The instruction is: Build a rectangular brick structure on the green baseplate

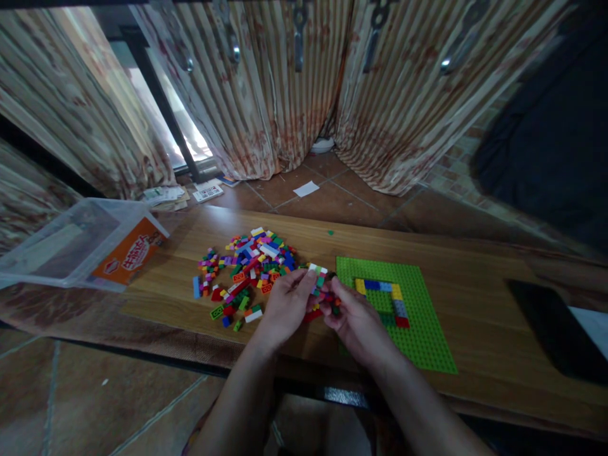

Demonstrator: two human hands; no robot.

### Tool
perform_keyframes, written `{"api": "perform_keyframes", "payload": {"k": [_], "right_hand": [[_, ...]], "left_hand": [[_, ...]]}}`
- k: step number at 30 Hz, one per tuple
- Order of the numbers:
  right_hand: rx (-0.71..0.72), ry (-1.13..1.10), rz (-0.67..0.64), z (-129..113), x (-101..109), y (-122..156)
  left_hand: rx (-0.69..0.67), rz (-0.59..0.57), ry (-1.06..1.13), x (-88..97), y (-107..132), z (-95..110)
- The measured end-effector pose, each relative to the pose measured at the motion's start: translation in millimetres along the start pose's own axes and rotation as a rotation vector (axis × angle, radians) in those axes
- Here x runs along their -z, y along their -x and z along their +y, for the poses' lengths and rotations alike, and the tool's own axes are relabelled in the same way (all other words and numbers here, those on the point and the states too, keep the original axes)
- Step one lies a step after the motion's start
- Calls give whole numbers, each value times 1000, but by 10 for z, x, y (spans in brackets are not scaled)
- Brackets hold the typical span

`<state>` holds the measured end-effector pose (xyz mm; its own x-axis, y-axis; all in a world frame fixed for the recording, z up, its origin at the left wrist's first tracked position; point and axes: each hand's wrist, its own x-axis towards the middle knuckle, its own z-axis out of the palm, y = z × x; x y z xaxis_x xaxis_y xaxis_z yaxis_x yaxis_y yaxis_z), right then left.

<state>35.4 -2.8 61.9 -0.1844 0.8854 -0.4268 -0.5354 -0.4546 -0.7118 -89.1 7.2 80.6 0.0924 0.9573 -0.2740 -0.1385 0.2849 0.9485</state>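
Observation:
Both hands meet above the near side of the table, between a brick pile and a baseplate. My left hand (286, 307) is closed on a small cluster of toy bricks (318, 271), white, green and teal on the part that shows. Against the cluster's right side, my right hand (356, 320) has its fingers closed too; they partly hide pink and red bricks there. To the right lies a green baseplate (420, 307) bearing a rectangular outline of yellow, blue, grey and red bricks (399, 309); my right hand covers part of it. The loose pile of colourful bricks (259, 253) spreads to the left.
An open clear plastic bin (80, 253) with an orange label stands at the table's left end. A dark flat object (553, 326) lies at the right end of the wooden table (484, 285). Striped curtains (266, 95) hang behind, and papers (208, 192) lie on the floor.

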Motion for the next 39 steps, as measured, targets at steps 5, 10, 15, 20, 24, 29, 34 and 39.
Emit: {"api": "perform_keyframes", "payload": {"k": [5, 10, 15, 20, 24, 29, 34, 39], "right_hand": [[95, 129, -39, 15, -22, 5], [228, 225, -4, 39, 38, -38], [238, 264, -47, 15, 70, -42], [84, 37, -61, -84, 40, 16], [54, -55, -82, -156, 47, 37], [175, 90, 27, -126, 42, -2], [247, 200, 128, -57, 65, -46], [234, 231, 122, -48, 51, -48]], "left_hand": [[23, -10, 93, 27, -9, -15], [21, -120, 48, 70, 16, 3], [37, -105, 45, 94, 29, 25], [80, -161, 197, 98, 36, 30], [78, -153, 158, 86, 42, 46], [38, -209, 4, 36, 54, 54], [14, -231, -128, 2, 55, 16], [-55, -177, -252, 19, 22, -70]]}}
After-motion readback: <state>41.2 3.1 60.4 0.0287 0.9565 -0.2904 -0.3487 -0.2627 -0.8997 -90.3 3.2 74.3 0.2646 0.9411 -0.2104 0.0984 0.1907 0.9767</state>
